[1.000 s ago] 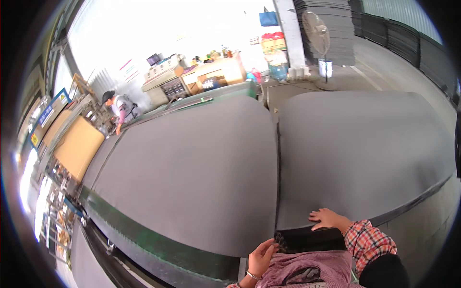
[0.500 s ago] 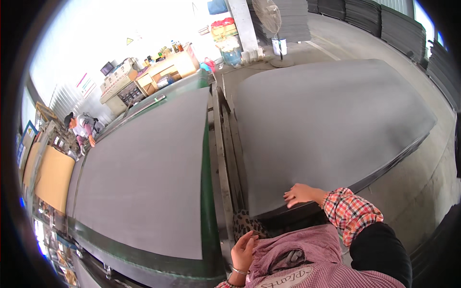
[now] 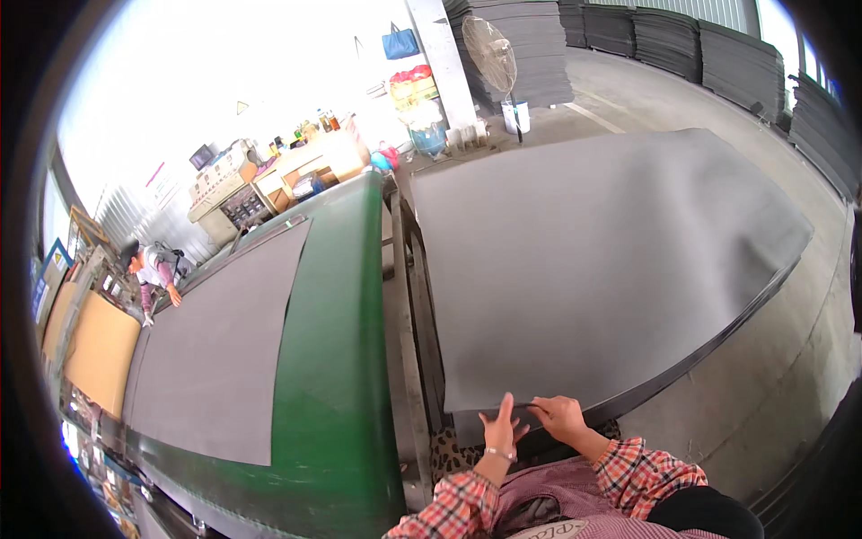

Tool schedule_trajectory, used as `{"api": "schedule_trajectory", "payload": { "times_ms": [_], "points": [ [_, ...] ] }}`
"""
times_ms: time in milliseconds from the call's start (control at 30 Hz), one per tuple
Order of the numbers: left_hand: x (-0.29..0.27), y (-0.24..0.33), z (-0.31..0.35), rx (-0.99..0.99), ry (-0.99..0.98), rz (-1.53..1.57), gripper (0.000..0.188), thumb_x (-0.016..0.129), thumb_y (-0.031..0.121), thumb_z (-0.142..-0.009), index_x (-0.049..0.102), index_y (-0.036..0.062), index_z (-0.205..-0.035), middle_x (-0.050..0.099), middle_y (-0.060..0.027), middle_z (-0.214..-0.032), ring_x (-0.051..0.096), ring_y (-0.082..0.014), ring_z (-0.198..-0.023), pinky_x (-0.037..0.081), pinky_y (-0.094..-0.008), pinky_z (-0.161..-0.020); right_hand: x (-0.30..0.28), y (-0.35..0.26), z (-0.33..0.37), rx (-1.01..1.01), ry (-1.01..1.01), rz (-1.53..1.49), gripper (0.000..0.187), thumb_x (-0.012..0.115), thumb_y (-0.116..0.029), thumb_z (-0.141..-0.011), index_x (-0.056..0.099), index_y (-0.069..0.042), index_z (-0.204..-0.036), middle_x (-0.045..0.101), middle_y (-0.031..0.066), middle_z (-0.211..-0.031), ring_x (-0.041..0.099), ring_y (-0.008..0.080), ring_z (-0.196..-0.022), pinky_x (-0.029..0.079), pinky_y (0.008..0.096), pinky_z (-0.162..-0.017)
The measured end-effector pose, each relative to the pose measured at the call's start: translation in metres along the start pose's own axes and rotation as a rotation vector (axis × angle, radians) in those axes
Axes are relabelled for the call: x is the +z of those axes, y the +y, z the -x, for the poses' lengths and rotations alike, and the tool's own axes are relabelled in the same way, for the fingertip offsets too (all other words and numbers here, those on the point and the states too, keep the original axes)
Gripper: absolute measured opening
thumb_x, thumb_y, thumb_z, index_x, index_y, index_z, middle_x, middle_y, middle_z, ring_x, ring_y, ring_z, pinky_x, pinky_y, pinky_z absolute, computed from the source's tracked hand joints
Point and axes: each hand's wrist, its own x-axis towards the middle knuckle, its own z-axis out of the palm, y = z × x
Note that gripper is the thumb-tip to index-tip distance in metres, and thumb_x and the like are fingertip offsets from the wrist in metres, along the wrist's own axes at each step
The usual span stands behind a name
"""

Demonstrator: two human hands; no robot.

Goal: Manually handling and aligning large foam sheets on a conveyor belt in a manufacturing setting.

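Note:
A wide grey sheet (image 3: 593,269) lies on top of a stack in front of me and to the right, its right part slightly rippled. At its near edge, my right hand (image 3: 561,419) is closed, fingertips pinching the rim. Just left of it, my left hand (image 3: 503,436) is raised at the same edge with thumb and fingers apart. Whether the left fingers touch the sheet I cannot tell. Another grey sheet (image 3: 215,332) rests on the green conveyor belt (image 3: 337,350) to my left.
A metal frame (image 3: 415,305) separates the belt from the stack. Across the belt at far left, a co-worker (image 3: 157,274) reaches over the sheet. A standing fan (image 3: 492,56), a desk (image 3: 305,162) and tall stacks of grey sheets (image 3: 741,67) stand farther back.
The sheet on the belt has shifted left, baring a broad strip of green. My left hand has risen to the stack's near edge, and my right hand has closed on that edge.

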Motion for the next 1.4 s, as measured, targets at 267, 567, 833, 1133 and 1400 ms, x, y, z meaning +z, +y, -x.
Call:
{"api": "schedule_trajectory", "payload": {
  "times_ms": [267,567,833,1133,1400],
  "points": [
    [0.047,0.094,-0.056,1.087,0.132,-0.823,0.039,0.049,0.001,-0.070,0.049,0.0003,-0.109,0.061,-0.0202,-0.084,0.059,-0.0358,-0.076,0.047,-0.0421,-0.065,-0.065,0.010,-0.056,0.014,0.227,0.116,0.012,0.059,-0.019,-0.076,0.060,-0.008,-0.072,0.058,0.0109,-0.069,0.056,0.0291,-0.067,0.044,0.0369,-0.061],
    [0.025,0.248,0.106,1.435,0.052,-0.398,0.006,0.058,0.003,-0.073,0.055,0.0016,-0.077,0.051,0.0012,-0.067,0.045,-0.0088,-0.060,0.037,-0.0245,-0.054,-0.328,0.183,-0.007,0.929,1.190,-0.504,0.067,0.066,-0.031,-0.075,0.032,-0.004,-0.127,0.048,0.0134,-0.116,0.052,0.0247,-0.098,0.042,0.0375,-0.085],
    [-0.362,0.298,0.081,1.210,0.610,0.401,0.025,0.058,0.007,-0.078,0.054,0.0043,-0.102,0.058,-0.0072,-0.085,0.057,-0.0202,-0.076,0.049,-0.0311,-0.065,-0.206,0.025,-0.015,0.587,0.626,-1.275,0.038,0.059,-0.026,-0.080,0.052,-0.001,-0.107,0.055,0.0077,-0.105,0.051,0.0216,-0.096,0.040,0.0365,-0.087],
    [-0.210,0.078,0.048,0.499,-0.012,0.574,0.036,0.049,0.030,-0.087,0.046,0.0075,-0.115,0.052,-0.0090,-0.110,0.052,-0.0283,-0.098,0.045,-0.0453,-0.081,0.069,-0.124,-0.019,0.369,-0.370,-1.206,0.038,0.057,-0.020,-0.084,0.045,0.001,-0.113,0.051,0.0079,-0.107,0.051,0.0179,-0.095,0.045,0.0362,-0.084],
    [-0.311,0.107,-0.025,0.475,0.247,0.648,0.016,0.046,0.009,-0.085,0.049,0.0052,-0.100,0.057,-0.0095,-0.092,0.059,-0.0270,-0.078,0.051,-0.0457,-0.065,0.049,-0.076,-0.018,0.679,0.090,-1.718,0.039,0.049,-0.033,-0.087,0.045,-0.006,-0.114,0.054,0.0056,-0.109,0.053,0.0207,-0.098,0.044,0.0349,-0.084]
  ]
}}
